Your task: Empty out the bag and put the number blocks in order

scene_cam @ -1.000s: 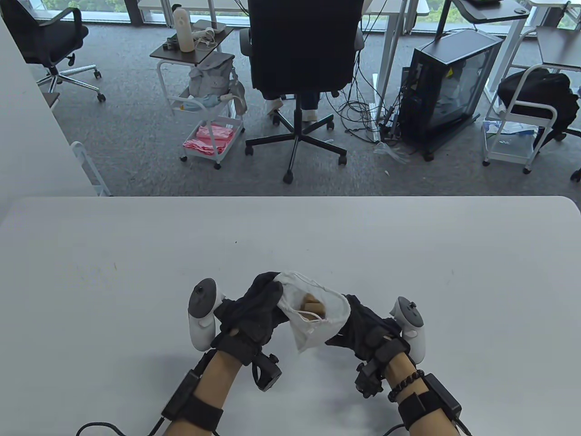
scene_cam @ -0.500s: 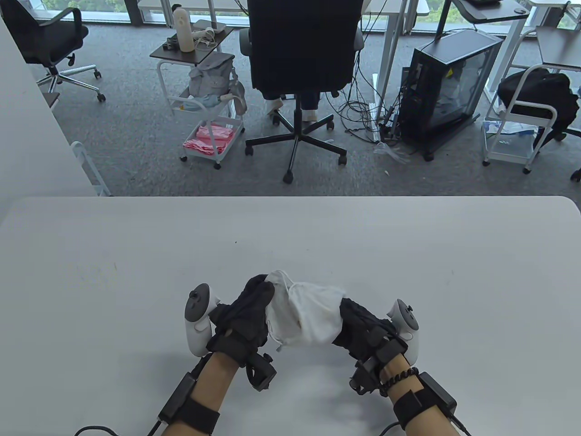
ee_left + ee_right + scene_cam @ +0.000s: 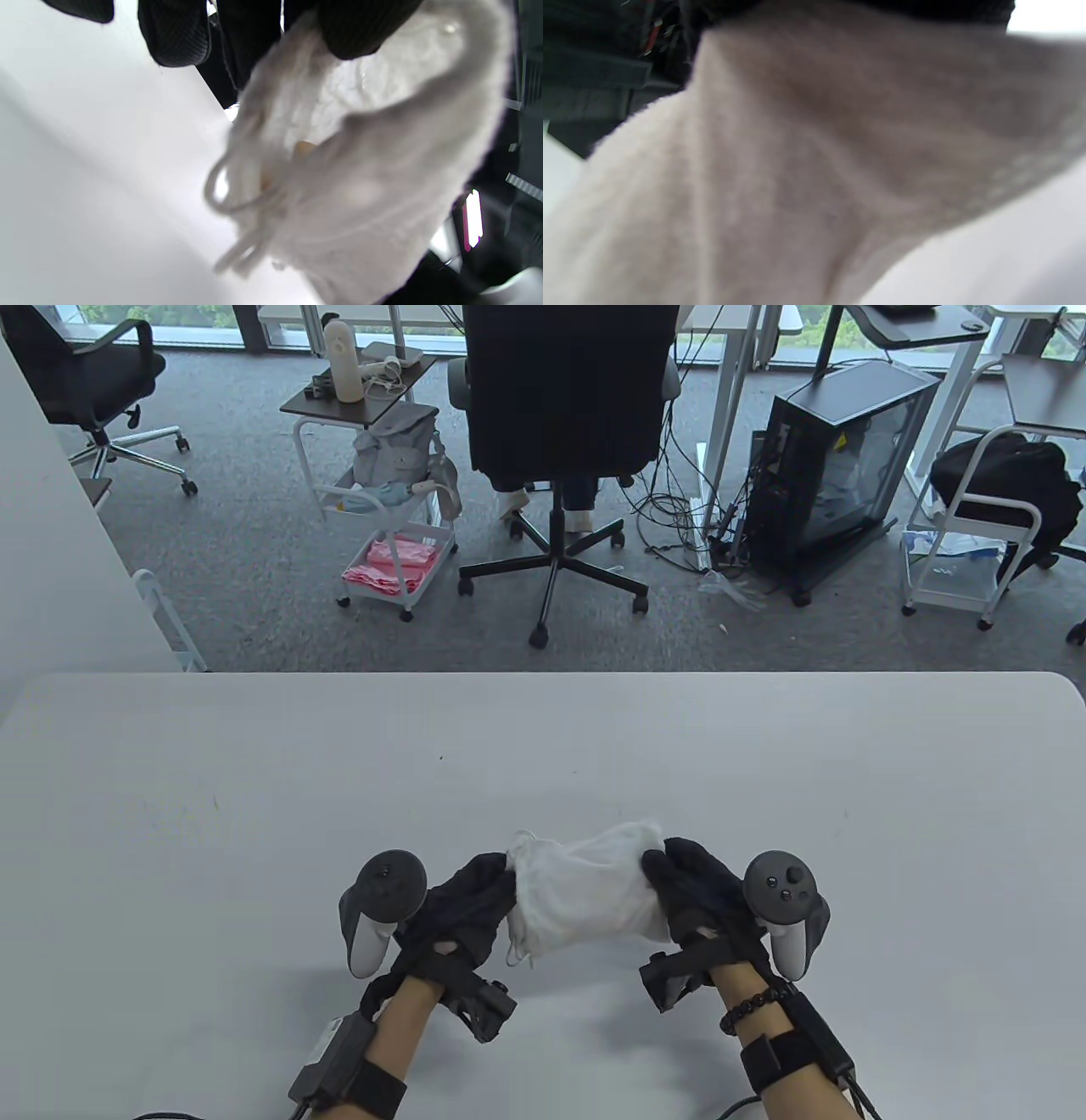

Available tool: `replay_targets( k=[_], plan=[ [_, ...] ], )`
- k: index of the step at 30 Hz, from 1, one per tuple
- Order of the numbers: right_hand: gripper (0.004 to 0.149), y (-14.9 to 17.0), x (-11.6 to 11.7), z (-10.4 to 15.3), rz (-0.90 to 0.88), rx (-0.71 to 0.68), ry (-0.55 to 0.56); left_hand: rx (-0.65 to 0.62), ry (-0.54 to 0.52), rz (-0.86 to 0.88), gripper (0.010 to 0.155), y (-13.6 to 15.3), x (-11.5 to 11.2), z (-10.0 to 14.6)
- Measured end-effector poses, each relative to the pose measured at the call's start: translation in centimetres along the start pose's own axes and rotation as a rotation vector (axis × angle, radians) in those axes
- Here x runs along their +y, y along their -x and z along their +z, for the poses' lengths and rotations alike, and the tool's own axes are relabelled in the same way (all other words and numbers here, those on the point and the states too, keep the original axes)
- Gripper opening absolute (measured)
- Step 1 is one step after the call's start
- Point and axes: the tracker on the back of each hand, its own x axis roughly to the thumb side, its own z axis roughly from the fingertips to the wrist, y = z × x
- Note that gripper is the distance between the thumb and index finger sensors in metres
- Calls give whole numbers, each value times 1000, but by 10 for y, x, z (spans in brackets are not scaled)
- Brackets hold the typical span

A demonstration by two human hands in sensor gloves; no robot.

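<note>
While the small white drawstring cloth bag point(image 3: 585, 891) hangs between both hands at lower centre of the table view, above the pale grey table point(image 3: 254, 814), the left hand point(image 3: 462, 912) grips its gathered mouth end and the right hand point(image 3: 700, 891) clasps the opposite, closed end. Judgement: to empty it well, raise the right end higher, slacken the left fingers so the mouth gapes, and shake low over the table so blocks do not bounce off. No blocks show here. Left wrist view: gloved fingertips point(image 3: 176, 36) at top, loose white cord loops point(image 3: 229, 203) dangling at centre, and a tan wooden block point(image 3: 303, 148) peeking through the mouth. Right wrist view: only blurred cloth fills the frame.
</note>
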Motion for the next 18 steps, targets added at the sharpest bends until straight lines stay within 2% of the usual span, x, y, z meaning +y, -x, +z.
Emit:
replay_targets(
  k=[6, 11, 13, 16, 18],
  plan=[
    [33, -31, 8, 7, 305, -243, 48, 51, 63, -217, 44, 8, -17, -11],
    [32, -69, 32, 23, 651, -550, 65, 92, 94, -448, 45, 12, -4, -13],
    [32, -79, 43, 29, 747, -644, 73, 48, 88, -405, 52, 8, 1, -10],
    [32, -93, 59, 41, 865, -757, 78, -114, 146, -271, 77, -10, -7, -4],
    [32, -98, 65, 47, 875, -791, 67, -176, 132, -255, 78, -21, -16, -4]
  ],
)
